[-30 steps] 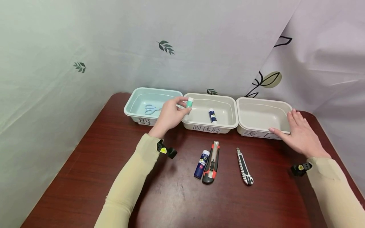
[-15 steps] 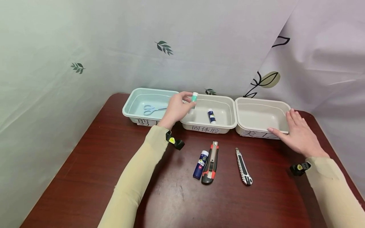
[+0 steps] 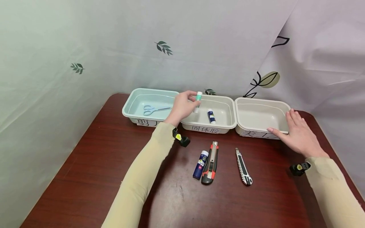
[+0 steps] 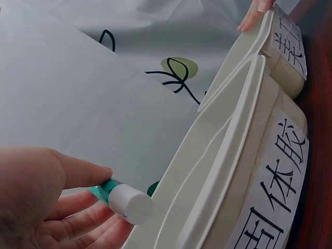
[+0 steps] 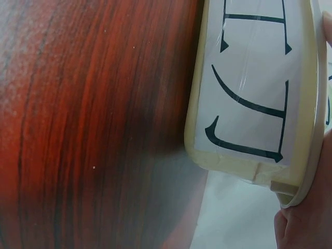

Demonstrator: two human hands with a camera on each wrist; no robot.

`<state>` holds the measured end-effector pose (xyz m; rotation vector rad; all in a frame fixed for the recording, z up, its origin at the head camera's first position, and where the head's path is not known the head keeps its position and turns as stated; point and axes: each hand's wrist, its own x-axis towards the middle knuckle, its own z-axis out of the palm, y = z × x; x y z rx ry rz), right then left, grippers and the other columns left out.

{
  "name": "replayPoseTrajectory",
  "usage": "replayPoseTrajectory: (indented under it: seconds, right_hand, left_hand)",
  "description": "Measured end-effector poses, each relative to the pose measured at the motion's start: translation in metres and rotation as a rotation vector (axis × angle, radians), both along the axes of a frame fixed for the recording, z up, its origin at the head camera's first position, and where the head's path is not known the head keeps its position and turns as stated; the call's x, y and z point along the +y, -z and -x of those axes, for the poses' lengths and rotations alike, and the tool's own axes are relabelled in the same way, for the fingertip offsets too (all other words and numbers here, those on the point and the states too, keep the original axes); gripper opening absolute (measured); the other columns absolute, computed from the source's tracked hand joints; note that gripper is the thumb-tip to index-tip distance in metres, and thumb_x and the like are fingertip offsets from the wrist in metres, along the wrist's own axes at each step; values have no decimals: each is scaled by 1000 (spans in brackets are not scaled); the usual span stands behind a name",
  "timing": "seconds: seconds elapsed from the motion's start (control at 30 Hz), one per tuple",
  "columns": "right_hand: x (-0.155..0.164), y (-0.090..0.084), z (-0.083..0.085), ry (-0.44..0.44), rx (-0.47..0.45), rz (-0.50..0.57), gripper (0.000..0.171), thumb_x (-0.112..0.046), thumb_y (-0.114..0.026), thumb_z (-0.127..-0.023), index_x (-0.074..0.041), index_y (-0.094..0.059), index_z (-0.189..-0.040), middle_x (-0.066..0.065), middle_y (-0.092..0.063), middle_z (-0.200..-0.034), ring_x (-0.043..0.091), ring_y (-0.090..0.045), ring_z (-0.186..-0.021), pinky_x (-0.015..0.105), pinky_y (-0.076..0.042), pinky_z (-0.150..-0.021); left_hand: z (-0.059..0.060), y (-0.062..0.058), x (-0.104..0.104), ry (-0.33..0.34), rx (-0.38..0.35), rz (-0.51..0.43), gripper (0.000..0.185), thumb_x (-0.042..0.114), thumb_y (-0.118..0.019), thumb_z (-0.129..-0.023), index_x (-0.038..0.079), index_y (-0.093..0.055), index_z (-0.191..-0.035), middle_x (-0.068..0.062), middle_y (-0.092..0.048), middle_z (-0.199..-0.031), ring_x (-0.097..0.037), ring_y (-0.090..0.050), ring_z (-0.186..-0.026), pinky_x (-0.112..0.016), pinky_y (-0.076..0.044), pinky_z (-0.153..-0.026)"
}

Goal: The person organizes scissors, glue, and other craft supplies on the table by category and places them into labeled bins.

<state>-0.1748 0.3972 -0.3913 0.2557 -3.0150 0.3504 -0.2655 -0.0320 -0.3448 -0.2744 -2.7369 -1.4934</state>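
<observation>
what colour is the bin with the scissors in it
Pale mint green bin, unlike the two cream ones; clearest in the head view.

Curtained recording booth: draped sheets [image 3: 85, 38] surround a wooden table [image 3: 99, 164].

**A dark wooden table against leaf-printed drapes**

A reddish-brown wooden table with rounded corners [image 3: 94, 164] and a glossy, streaked grain fills the lower part of the head view; soft reflections of light lie on its top. Behind it hangs a pale grey-white fabric backdrop printed with small dark green leaf sprigs [image 3: 114, 47], creased in long folds and falling to the table's far and left edges. On the right, a second white curtain with a large black-outlined olive leaf motif [image 3: 322, 57] overlaps the first and drapes along the table's right edge. The lighting is even and diffuse.
</observation>
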Motion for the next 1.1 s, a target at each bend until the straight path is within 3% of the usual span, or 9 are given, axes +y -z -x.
replayPoseTrajectory:
  seconds: [0.43,0.7,1.1]
  right_hand:
    - [0,0,-2,2,-1,3,103,-57,-57,-97,16,-11,-154,35,-2,-162,43,3,-151,45,7,-121]
    - [0,0,-2,-3,2,6,103,-57,-57,-97,16,-11,-154,33,1,-162,40,7,-152,48,4,-121]
    - [0,0,0,-2,2,6,104,-57,-58,-97,16,-11,-154,34,1,-162,41,6,-152,48,4,-121]
  left_hand:
    - [4,7,10,-15,-51,1,44,23,-73,-97,8,-63,-136,-9,-70,-112,-22,-65,-101,-32,-54,-82]
    - [2,7,11,18,-55,61,55,28,-68,-99,7,-53,-147,-11,-63,-133,-25,-55,-126,-36,-44,-105]
    - [-4,1,10,46,-21,69,56,33,-68,-99,8,-54,-147,-10,-64,-132,-23,-60,-121,-35,-46,-103]
